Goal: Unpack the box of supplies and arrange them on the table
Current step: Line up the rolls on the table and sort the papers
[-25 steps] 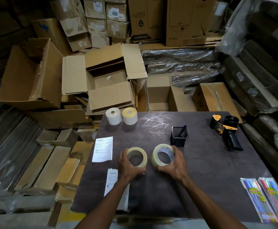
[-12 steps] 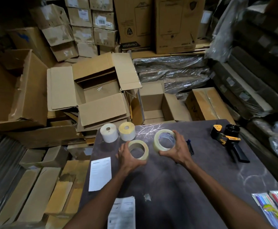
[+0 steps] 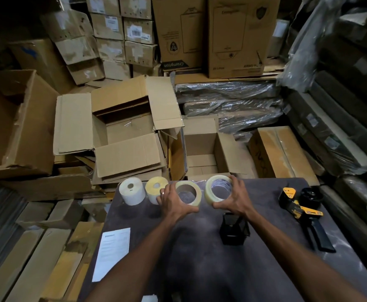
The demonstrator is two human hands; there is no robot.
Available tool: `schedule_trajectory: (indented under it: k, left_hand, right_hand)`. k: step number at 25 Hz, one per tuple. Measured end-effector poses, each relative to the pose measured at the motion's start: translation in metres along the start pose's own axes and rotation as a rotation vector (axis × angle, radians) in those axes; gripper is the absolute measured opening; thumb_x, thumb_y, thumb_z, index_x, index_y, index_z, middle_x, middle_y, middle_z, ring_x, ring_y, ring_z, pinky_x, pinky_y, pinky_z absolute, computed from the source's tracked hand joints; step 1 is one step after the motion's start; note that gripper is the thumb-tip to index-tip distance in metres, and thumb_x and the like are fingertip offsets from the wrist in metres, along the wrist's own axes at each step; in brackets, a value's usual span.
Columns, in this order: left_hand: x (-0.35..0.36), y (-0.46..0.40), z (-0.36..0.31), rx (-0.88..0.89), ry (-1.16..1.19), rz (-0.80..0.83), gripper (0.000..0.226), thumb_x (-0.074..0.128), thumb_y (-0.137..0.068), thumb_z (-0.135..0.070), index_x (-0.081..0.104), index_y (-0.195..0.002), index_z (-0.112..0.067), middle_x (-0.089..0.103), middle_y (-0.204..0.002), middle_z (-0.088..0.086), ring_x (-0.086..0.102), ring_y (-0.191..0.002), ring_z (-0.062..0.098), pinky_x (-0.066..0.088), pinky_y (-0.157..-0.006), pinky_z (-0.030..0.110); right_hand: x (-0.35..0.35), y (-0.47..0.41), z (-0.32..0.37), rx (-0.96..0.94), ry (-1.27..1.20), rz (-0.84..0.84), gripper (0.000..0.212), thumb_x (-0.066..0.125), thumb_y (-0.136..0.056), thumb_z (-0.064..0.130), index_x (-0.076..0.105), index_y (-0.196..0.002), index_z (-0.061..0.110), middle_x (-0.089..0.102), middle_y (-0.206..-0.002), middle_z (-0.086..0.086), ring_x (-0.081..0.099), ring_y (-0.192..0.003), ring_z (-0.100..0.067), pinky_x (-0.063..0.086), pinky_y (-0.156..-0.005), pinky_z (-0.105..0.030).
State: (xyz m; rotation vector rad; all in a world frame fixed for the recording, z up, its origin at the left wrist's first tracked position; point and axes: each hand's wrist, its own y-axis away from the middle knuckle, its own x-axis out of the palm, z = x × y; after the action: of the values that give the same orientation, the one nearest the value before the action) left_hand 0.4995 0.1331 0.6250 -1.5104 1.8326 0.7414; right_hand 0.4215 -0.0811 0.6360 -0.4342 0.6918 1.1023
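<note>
Head view: dark bench (image 3: 265, 269), both arms reach to its far edge. Left hand (image 3: 174, 202) is clamped on a tape roll (image 3: 189, 192), thumb on its near side, fingers over the left rim; roll sits flat on the bench. Right hand (image 3: 236, 198) is clamped on a second roll (image 3: 217, 188), tilted up toward the camera, right beside the first. At the far left corner stand a white label roll (image 3: 132, 191) and a yellow label roll (image 3: 155, 189), touching or nearly so; the yellow one is just left of the left hand. Black pen cup (image 3: 232, 232) is near the right wrist. Tape gun (image 3: 302, 211) lies by the right edge. Paper sheet (image 3: 111, 251) lies at the left edge. Open box (image 3: 202, 153) sits past the far edge.
</note>
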Motion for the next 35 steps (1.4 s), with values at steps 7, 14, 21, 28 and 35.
schedule_trajectory:
  k: [7, 14, 21, 28, 35]
  left_hand:
    - [0.051, -0.023, -0.015, -0.125, 0.079, -0.037, 0.122, 0.088, -0.040, -0.057, 0.032, -0.143, -0.028, 0.042, -0.146, 0.000, 0.036, -0.136, 0.024, 0.042, -0.107, 0.043]
    - [0.076, -0.055, 0.003, -0.191, 0.045, -0.069, 0.117, 0.083, -0.039, -0.060, 0.036, -0.140, -0.024, 0.045, -0.144, 0.003, 0.034, -0.138, 0.027, 0.037, -0.108, 0.040]
    - [0.095, -0.069, 0.005, -0.188, 0.068, -0.050, 0.122, 0.083, -0.040, -0.058, 0.034, -0.144, -0.019, 0.044, -0.143, 0.003, 0.036, -0.136, 0.025, 0.038, -0.108, 0.040]
    - [0.112, -0.077, 0.011, -0.252, 0.060, -0.025, 0.127, 0.087, -0.044, -0.054, 0.029, -0.150, -0.012, 0.039, -0.149, 0.007, 0.028, -0.142, 0.028, 0.034, -0.112, 0.041]
    - [0.117, -0.083, 0.011, -0.265, 0.044, -0.014, 0.131, 0.086, -0.051, -0.053, 0.018, -0.155, -0.012, 0.029, -0.155, 0.006, 0.020, -0.145, 0.027, 0.029, -0.115, 0.041]
  right_hand:
    - [-0.008, -0.050, -0.031, 0.050, 0.085, 0.093, 0.116, 0.095, -0.046, 0.043, 0.036, -0.140, 0.012, 0.039, -0.136, -0.010, 0.049, -0.120, -0.026, 0.048, -0.099, -0.038]
    - [0.007, -0.076, -0.055, 0.087, 0.147, 0.180, 0.118, 0.090, -0.045, 0.052, 0.035, -0.142, 0.014, 0.044, -0.134, -0.010, 0.043, -0.124, -0.030, 0.044, -0.101, -0.040]
    - [0.026, -0.093, -0.056, 0.117, 0.135, 0.227, 0.126, 0.090, -0.043, 0.045, 0.028, -0.148, 0.015, 0.041, -0.141, -0.009, 0.040, -0.129, -0.030, 0.044, -0.103, -0.044]
    - [0.042, -0.108, -0.069, 0.134, 0.198, 0.292, 0.131, 0.085, -0.037, 0.050, 0.026, -0.149, 0.016, 0.040, -0.143, -0.006, 0.041, -0.129, -0.029, 0.044, -0.104, -0.041]
    - [0.050, -0.110, -0.067, 0.106, 0.164, 0.285, 0.126, 0.092, -0.048, 0.042, 0.025, -0.151, 0.015, 0.037, -0.146, -0.009, 0.039, -0.131, -0.030, 0.041, -0.108, -0.041]
